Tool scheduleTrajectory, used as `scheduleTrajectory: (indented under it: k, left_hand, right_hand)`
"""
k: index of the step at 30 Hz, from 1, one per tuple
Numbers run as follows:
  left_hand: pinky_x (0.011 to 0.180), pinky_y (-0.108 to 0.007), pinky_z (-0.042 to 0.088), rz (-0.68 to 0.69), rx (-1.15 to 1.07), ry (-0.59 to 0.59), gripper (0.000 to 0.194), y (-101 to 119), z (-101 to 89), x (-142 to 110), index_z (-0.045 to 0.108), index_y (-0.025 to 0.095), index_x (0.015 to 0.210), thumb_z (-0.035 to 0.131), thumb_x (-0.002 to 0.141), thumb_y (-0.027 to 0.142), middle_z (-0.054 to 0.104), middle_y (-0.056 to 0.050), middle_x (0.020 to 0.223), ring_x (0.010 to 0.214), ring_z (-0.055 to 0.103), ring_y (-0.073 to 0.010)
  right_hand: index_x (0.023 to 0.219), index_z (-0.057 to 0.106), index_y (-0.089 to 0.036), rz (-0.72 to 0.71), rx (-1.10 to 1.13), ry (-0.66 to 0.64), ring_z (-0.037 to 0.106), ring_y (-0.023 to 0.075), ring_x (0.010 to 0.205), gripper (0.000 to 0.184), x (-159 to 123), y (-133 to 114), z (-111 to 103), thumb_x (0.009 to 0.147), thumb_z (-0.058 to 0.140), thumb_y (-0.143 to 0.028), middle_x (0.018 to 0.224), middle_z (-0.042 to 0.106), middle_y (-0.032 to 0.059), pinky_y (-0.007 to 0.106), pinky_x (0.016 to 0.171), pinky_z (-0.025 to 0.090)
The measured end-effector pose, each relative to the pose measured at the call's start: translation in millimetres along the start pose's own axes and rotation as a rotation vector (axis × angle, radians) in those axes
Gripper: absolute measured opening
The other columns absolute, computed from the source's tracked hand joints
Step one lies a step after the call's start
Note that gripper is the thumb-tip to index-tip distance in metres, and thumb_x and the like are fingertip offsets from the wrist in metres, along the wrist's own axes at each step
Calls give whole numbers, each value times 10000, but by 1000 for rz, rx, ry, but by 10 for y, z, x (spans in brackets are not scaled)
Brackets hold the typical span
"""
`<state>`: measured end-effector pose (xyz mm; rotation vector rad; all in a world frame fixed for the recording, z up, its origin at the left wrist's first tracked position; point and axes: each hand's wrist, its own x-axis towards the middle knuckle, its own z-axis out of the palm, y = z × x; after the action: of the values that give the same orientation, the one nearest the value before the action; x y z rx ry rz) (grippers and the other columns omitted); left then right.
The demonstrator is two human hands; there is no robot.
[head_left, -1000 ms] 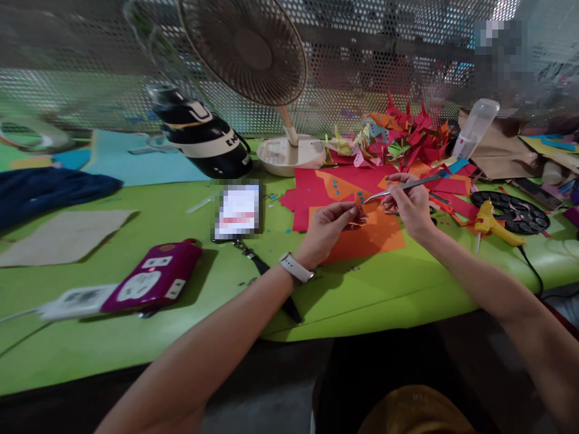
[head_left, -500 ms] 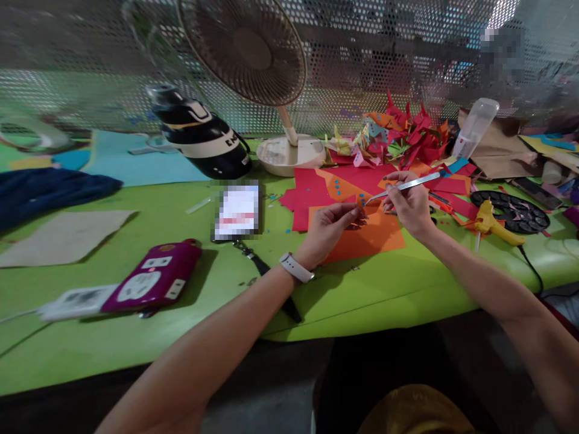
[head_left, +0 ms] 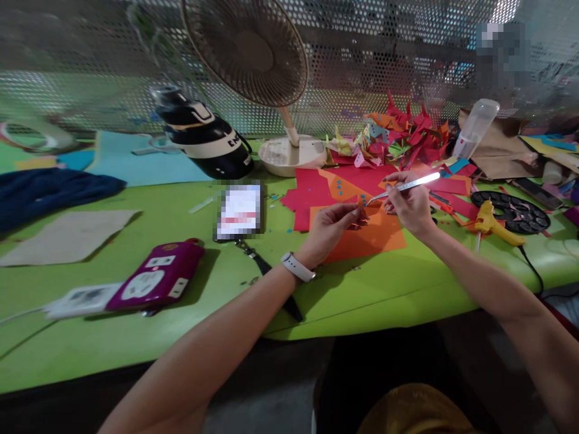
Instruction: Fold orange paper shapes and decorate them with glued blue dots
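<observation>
My left hand [head_left: 332, 226], with a pale watch strap [head_left: 297, 267] on its wrist, pinches a small folded orange paper piece [head_left: 360, 200] bearing blue dots. Across from it, my right hand [head_left: 411, 205] grips metal tweezers [head_left: 418, 181]. Their tips point left, at or very close to the dotted paper; whether they hold a dot is too small to tell. Beyond my left fingers shows another dotted orange surface [head_left: 332, 181]; I cannot tell if it belongs to the same piece. Both hands are above a flat orange sheet [head_left: 380, 238] and red paper [head_left: 304, 193].
Behind are a heap of folded paper figures [head_left: 407, 129], a fan [head_left: 292, 154] and a black bottle [head_left: 212, 144]. A yellow glue gun [head_left: 493, 223] and black round tray [head_left: 534, 217] lie right. Leftward are a phone [head_left: 239, 211] and purple power strip [head_left: 156, 274].
The tweezers have turned slightly in my right hand, and their shaft now catches bright light. My left hand keeps its pinch on the paper. The view has shifted a little.
</observation>
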<state>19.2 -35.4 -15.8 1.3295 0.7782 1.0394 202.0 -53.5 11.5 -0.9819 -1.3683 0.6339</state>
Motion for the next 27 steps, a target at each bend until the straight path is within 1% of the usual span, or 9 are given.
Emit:
scheduleTrajectory:
  k: [4,7,13,16,19,21,23,25,27]
  left_hand:
    - [718,-318,561,2,5,0,301,2,-2,1,725,172,842,783,717,440,742,-60,793,699,673,-168]
    - [725,-327,560,5,5,-5,294,2,-5,1,721,167,854,776,727,427,738,-62,800,704,677,-169]
    - [738,-322,570,9,-38,-11,286,-20,-23,10,727,172,860,785,725,418,743,-55,805,709,687,-164]
    - [707,-296,571,20,-50,-10,302,-24,-33,14,727,172,852,799,711,430,745,-50,789,694,689,-156]
    - [707,-292,571,30,-52,-20,307,-23,-34,11,726,170,859,796,718,433,748,-53,794,707,696,-158]
    - [716,-304,573,22,-53,-14,316,-26,-29,9,724,168,864,792,720,441,750,-59,795,714,699,-166]
    - [723,-314,574,13,-54,5,327,-32,-19,7,722,168,870,794,712,445,752,-62,800,712,699,-169]
    - [724,-313,571,10,-65,28,336,-35,-8,7,721,168,874,805,696,440,753,-58,805,704,697,-166]
    - [717,-298,565,5,-87,40,343,-34,0,7,722,165,876,822,680,429,752,-50,795,692,694,-156]
  right_hand:
    - [935,541,-256,11,-9,-6,553,115,479,283,-2,-2,-5,842,646,-502,566,514,-70,256,474,472]
    - [938,552,-257,15,-18,1,543,118,479,258,-6,-5,-12,845,654,-475,565,505,-67,260,473,466]
    - [894,581,-247,-37,-45,17,523,97,473,225,13,-14,-47,847,654,-454,600,541,-58,239,453,439]
    - [893,579,-252,-78,6,81,542,97,491,230,53,-74,-60,851,647,-467,615,552,-57,235,481,463]
    - [977,588,-273,-116,39,150,604,114,594,234,89,-100,-56,884,602,-488,727,605,-30,256,576,508]
    - [1001,601,-279,-121,27,106,632,127,669,250,94,-55,-48,907,558,-507,802,630,-12,287,670,535]
    - [961,621,-264,-97,-35,-7,640,138,723,262,80,32,-42,900,565,-512,815,637,-6,316,759,538]
    - [922,632,-244,-52,-123,-95,633,147,756,247,56,121,-42,858,631,-483,800,637,-5,318,786,523]
    - [934,631,-230,-18,-164,-138,623,150,760,231,35,179,-43,822,676,-427,792,633,-6,305,757,511]
